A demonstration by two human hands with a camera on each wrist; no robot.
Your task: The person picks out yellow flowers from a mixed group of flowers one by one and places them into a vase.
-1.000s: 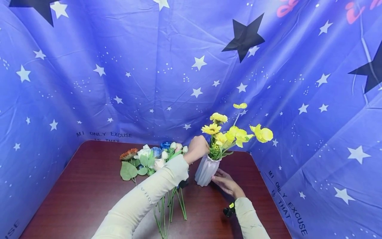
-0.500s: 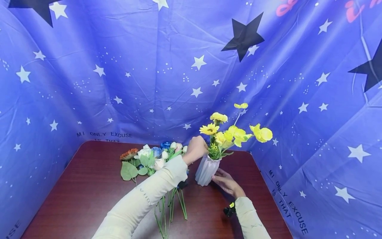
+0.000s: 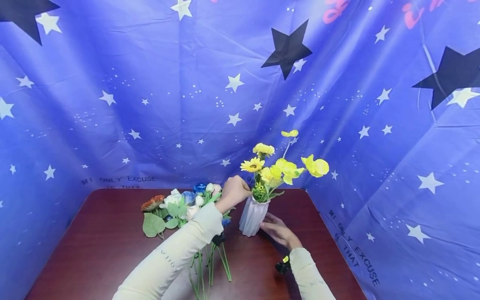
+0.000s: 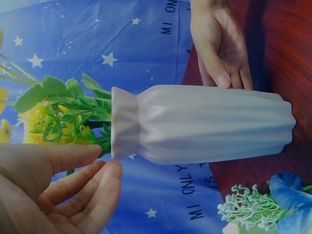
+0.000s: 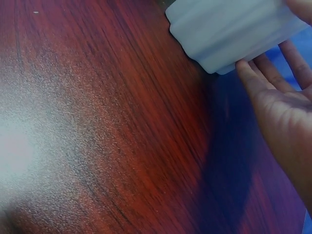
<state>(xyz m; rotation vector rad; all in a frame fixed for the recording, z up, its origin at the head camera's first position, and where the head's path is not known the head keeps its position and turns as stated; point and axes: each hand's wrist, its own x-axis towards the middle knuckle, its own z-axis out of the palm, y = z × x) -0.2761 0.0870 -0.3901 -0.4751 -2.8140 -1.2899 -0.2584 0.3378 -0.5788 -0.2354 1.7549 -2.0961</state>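
A pale ribbed vase [image 3: 252,218] stands on the table, holding yellow flowers [image 3: 286,170], a sunflower [image 3: 252,165] and green leaves. My left hand [image 3: 235,192] is at the vase's mouth. In the left wrist view its thumb lies against the green stems, with the other fingertips right at the rim and loosely bent, nothing visible gripped between them. Low on the vase's right side, my right hand [image 3: 279,231] touches the wall with fairly straight fingers. The right wrist view shows those fingers [image 5: 251,78] against the vase near its base.
Left of the vase lies a pile of flowers: an orange bloom [image 3: 152,203], white roses [image 3: 174,198], blue roses [image 3: 200,188] and broad leaves [image 3: 153,225]. Their green stems [image 3: 211,266] point toward the near edge under the left sleeve. A starry blue curtain [image 3: 165,104] surrounds the dark red table [image 3: 112,233].
The head view has shifted, so everything sits further left in it. The sunflower has leaned slightly left relative to the vase. Both hands stay at the vase.
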